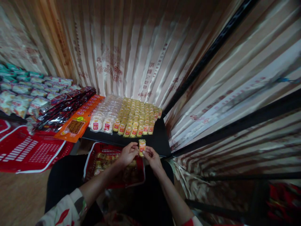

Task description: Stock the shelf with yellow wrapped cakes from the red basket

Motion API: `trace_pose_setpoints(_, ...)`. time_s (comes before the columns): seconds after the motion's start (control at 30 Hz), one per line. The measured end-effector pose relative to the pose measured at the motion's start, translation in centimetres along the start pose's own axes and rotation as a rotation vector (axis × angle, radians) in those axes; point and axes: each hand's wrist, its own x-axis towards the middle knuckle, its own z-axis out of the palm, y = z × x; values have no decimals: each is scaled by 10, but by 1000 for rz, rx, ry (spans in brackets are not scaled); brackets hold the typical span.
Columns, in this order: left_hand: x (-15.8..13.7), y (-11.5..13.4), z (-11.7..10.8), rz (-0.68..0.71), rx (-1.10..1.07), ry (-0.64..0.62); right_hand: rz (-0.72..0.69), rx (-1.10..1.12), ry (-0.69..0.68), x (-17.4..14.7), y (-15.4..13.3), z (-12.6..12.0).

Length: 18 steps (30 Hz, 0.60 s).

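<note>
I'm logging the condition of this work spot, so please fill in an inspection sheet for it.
Surface: flat black shelf bearing rows of packaged goods.
Job's things: small yellow packet with a red label, between the hands; rows of similar yellow packets behind it; red plastic basket with a white rim below, holding packets.
Clutter: clear-wrapped white rounds, flat orange pouch, shiny dark-red packets, left of the rows.
Left hand: fingers bent, beside the packet; contact unclear.
Right hand: grips the packet's lower right.
Cables: nothing seen for certain.
Surroundings: pleated cream curtain with reddish print; slanting black bars at right.
</note>
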Motion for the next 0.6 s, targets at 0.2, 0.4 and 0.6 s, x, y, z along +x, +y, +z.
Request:
trace_pose_setpoints(0.2, 15, 22, 45, 150, 18, -80, -93, -13, 156, 30, -12, -32)
trace_pose_setpoints(0.4, 46, 41, 97, 187, 133, -17, -173, -30, 337, 81, -11, -67)
trace_pose_setpoints(0.6, 99, 34, 139, 169, 27, -41, -188, -54, 397, 138, -5, -92)
